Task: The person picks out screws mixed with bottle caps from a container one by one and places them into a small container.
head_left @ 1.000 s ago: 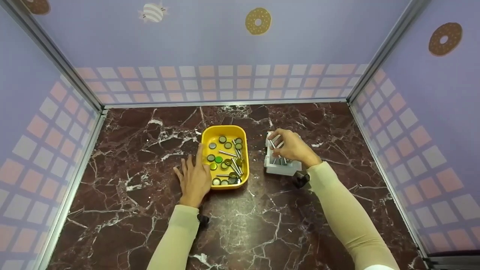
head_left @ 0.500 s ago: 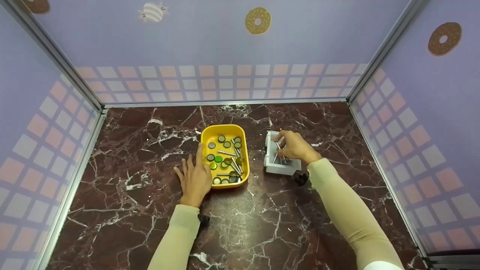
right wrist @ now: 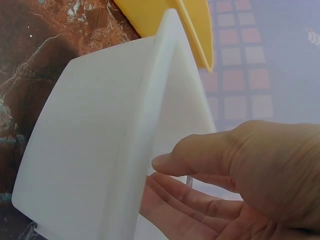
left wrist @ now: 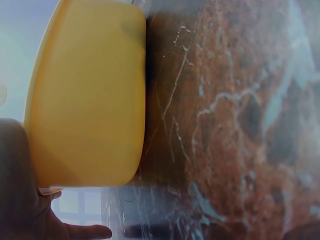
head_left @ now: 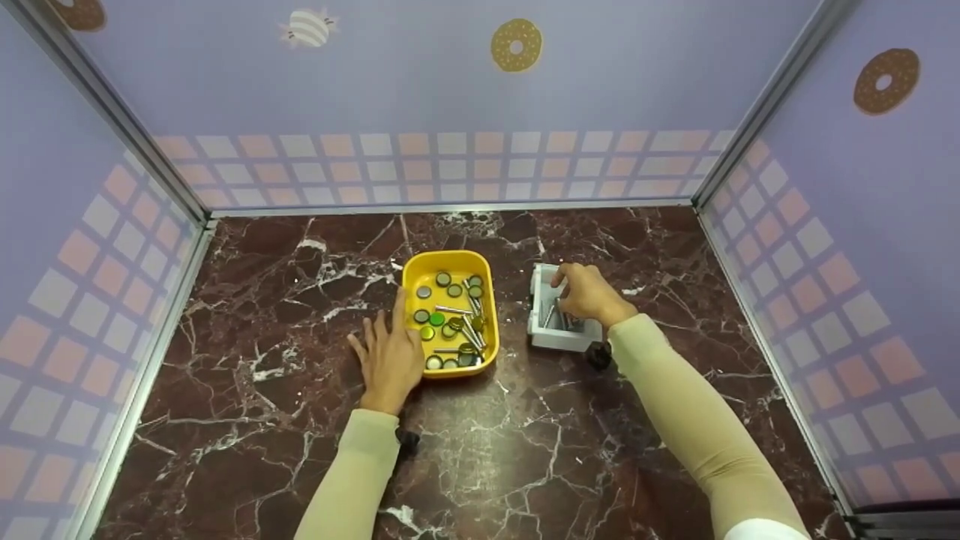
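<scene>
My left hand lies with spread, fairly straight fingers against the left side of a yellow tray. Inside the tray are several round caps, such as a bright green cap, and several metal bolts. My right hand reaches over a white bin, its fingers dipping inside. Metal bolts lie in that bin, partly hidden by the hand. In the right wrist view the thumb and fingers stand apart beside the bin wall, a sliver of metal showing behind them.
Both containers stand on a dark red marbled table, the white bin to the right of the tray with a gap between. Patterned panels enclose the table at the back and both sides.
My right hand held a bolt above the white bin, then lowered it inside. Now the fingers have come off it and the bolt lies in the bin. The left hand stays put.
</scene>
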A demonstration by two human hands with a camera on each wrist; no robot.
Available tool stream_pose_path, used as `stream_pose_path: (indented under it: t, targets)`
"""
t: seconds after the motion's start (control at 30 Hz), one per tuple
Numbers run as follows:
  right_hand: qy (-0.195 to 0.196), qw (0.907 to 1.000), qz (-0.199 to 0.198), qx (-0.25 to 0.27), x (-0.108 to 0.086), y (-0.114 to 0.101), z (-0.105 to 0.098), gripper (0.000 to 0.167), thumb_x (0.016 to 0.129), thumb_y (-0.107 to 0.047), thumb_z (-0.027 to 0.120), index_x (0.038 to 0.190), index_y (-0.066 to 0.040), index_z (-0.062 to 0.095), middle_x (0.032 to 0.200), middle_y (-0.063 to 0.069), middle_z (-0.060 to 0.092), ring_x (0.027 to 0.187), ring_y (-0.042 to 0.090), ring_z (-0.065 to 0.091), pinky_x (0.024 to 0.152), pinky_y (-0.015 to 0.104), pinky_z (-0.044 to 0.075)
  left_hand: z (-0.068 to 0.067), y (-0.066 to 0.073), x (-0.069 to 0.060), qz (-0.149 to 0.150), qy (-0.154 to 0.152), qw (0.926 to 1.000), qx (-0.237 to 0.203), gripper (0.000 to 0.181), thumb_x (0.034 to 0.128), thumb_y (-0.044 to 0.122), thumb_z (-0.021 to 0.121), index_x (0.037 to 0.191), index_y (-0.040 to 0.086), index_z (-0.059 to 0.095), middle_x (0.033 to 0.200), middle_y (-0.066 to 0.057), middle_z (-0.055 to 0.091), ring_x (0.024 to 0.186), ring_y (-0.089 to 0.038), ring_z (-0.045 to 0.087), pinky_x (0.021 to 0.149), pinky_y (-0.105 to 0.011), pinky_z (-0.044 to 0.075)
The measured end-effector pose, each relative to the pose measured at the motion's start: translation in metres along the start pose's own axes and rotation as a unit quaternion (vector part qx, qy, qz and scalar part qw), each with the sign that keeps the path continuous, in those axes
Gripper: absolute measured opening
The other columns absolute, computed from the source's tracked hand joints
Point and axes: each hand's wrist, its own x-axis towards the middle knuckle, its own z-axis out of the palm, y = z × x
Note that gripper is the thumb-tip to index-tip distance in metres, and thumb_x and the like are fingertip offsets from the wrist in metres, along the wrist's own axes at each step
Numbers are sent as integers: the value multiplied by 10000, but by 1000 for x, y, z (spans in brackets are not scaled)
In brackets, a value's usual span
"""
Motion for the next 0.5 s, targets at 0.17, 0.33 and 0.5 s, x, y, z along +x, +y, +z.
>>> stream_pose_path:
  t: [0.17,0.33,0.5]
  targets:
    - [144,9996,-234,-68,-4,-7,-1,398,935,49,746,1331,81,764,1124,308,868,1042,466,866,928,586,727,-1,0,0,-2,-37,10000,-32,716,1216,247,390,1893,351,178,1830,-371,379,1757,-664,208,1405,-887,6]
    - [361,9981,-471,-142,-9,-19,-2,365,947,38,719,1306,56,778,1110,299,871,1012,460,869,900,597,719,-3,0,0,8,-61,10000,78,724,1209,254,401,1894,338,183,1841,-368,360,1756,-676,193,1402,-892,10]
    - [569,9956,-718,-209,-13,-36,0,318,947,36,735,1261,52,782,1084,280,875,983,432,870,870,569,722,-3,0,1,33,-111,9998,134,727,1209,266,406,1895,338,173,1857,-366,330,1756,-680,181,1404,-888,-3]
